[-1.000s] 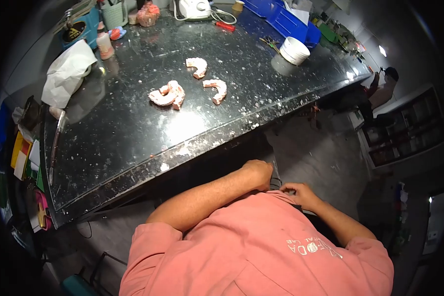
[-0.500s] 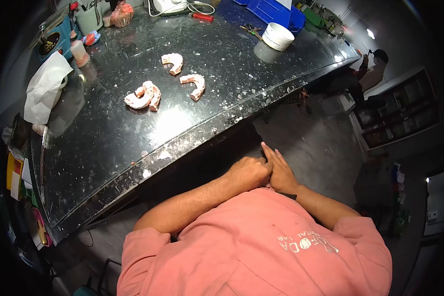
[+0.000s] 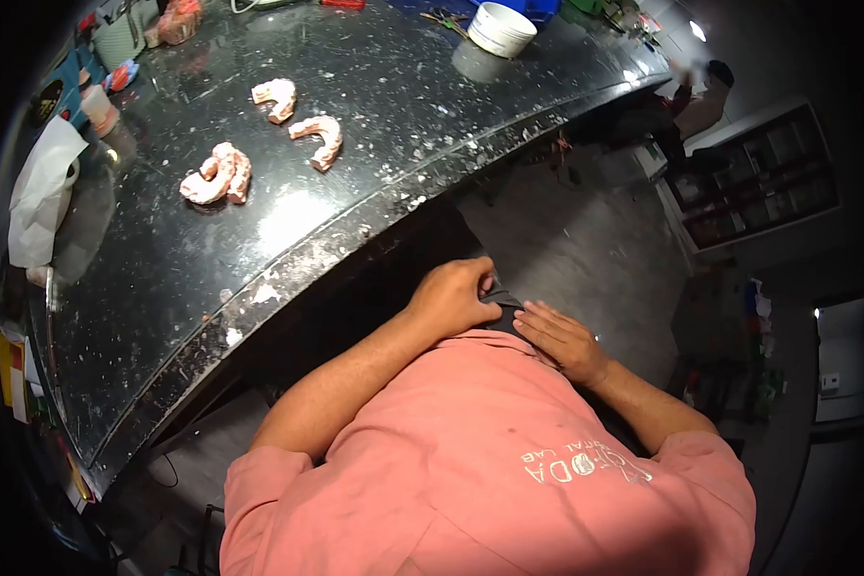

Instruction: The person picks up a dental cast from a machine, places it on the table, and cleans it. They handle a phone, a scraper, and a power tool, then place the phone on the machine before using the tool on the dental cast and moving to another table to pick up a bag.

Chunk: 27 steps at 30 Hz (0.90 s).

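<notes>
Dark cloth (image 3: 506,302) was pinched by the left hand (image 3: 451,300). Whether anything was gripped beneath the right hand (image 3: 568,344) was hidden.

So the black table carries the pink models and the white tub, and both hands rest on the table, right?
No, neither hand is on the table: the head view shows the left hand and right hand at the waist, by the shirt. The table does carry the pink models and white tub.
</notes>
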Available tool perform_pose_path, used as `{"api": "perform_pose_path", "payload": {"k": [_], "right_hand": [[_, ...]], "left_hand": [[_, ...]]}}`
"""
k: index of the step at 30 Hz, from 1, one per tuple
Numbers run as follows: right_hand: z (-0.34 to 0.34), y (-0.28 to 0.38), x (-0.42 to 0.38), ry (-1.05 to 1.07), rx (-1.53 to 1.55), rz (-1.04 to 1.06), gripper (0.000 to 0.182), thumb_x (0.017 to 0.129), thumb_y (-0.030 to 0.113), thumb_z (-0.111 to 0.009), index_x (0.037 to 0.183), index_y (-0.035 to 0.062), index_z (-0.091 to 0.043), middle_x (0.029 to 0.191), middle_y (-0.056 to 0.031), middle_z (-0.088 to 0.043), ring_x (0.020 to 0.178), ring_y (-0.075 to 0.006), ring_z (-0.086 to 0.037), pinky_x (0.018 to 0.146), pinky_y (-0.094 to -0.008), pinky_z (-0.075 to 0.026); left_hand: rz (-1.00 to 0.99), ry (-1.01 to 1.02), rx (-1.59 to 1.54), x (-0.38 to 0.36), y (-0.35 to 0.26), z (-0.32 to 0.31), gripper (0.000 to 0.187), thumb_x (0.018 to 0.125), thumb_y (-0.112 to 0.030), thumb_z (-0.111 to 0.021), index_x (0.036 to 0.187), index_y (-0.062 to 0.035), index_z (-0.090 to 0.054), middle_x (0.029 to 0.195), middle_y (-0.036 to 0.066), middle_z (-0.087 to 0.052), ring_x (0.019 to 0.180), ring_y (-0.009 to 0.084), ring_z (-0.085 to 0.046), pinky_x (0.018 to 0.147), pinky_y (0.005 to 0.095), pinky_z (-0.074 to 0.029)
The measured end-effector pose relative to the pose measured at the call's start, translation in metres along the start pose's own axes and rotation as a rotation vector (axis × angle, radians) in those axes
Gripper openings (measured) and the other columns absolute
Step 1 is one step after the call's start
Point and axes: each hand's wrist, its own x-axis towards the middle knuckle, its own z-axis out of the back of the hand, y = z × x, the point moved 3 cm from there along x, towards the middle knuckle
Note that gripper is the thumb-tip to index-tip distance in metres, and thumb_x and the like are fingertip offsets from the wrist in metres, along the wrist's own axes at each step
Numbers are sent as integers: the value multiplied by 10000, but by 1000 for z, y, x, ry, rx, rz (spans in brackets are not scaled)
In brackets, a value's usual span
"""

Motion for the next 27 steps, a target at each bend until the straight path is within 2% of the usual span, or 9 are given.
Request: {"api": "perform_pose_path", "payload": {"k": [4, 8, 13, 14, 17, 20, 23, 26, 27], "right_hand": [[41, -18, -10, 41, 148, -20, 352, 814, 61, -691, 1159, 4, -654, 1138, -139, -690, 1021, -275, -692, 865, -319, -568], [103, -65, 1, 108, 314, -632, 165, 874, 53, -658, 1027, -6, -680, 1034, -126, -707, 899, -218, -714, 800, -303, -578], [141, -101, 34, -518, 1284, -743, 339, 912, 98, -641, 1223, 4, -543, 1106, -143, -673, 890, -245, -713, 737, -328, -601], [140, -102, 42, -411, 1397, -681, 542, 865, 63, -654, 1350, 22, -418, 1161, -198, -643, 904, -296, -712, 751, -364, -609], [129, -54, 100, -42, 1652, -435, 683, 807, 9, -650, 1414, 46, -339, 1165, -255, -623, 944, -361, -701, 788, -434, -606], [90, -8, 176, 74, 1932, -180, 793, 783, -15, -656, 1464, 59, -257, 1181, -247, -615, 986, -366, -691, 826, -471, -597], [68, 30, 250, 291, 2073, -43, 838, 778, -23, -660, 1486, 72, -222, 1259, -211, -573, 1085, -331, -653, 884, -507, -581], [64, 66, 306, 537, 2026, 48, 836, 793, -12, -614, 1505, 136, -199, 1267, -184, -568, 1138, -314, -623, 889, -536, -574], [63, 75, 323, 594, 2031, 99, 836, 793, -12, -614, 1505, 136, -199, 1267, -184, -568, 1138, -314, -623, 889, -536, -574]], "left_hand": [[225, 121, -210, 2, 22, -4, 291, 645, -151, -785, 812, -52, -568, 721, 23, -588, 616, 116, -531, 577, 293, -433], [212, 166, -285, 2, 41, -12, 276, 713, -110, -786, 865, -47, -564, 730, -18, -541, 674, 76, -484, 612, 265, -427], [212, 134, -285, 8, 5, 8, 261, 837, -226, -765, 893, -46, -585, 769, -6, -589, 727, 93, -549, 651, 270, -461], [203, 110, -276, 7, -15, 21, 256, 848, -236, -755, 911, -44, -597, 791, -2, -604, 761, 101, -576, 681, 271, -474], [29, 54, -507, -2, -77, 60, 282, 872, -209, -724, 1060, -44, -593, 1048, 33, -615, 990, 137, -576, 873, 303, -459], [-132, -345, -820, -17, -126, 104, 527, 975, -366, -523, 1350, -4, -447, 1267, 134, -539, 1181, 191, -527, 973, 333, -440], [-190, -731, -729, -28, -125, 162, 654, 1027, -455, -273, 1414, 64, -364, 1361, 188, -498, 1221, 230, -520, 1007, 348, -434], [-107, -973, -839, -54, -123, 217, 652, 1033, -459, -318, 1435, 54, -351, 1316, 119, -531, 964, 113, -532, 795, 247, -473], [-48, -975, -857, -64, -125, 234, 691, 1017, -520, -333, 1440, 24, -372, 1318, 119, -538, 1005, 137, -528, 860, 268, -454]]}}
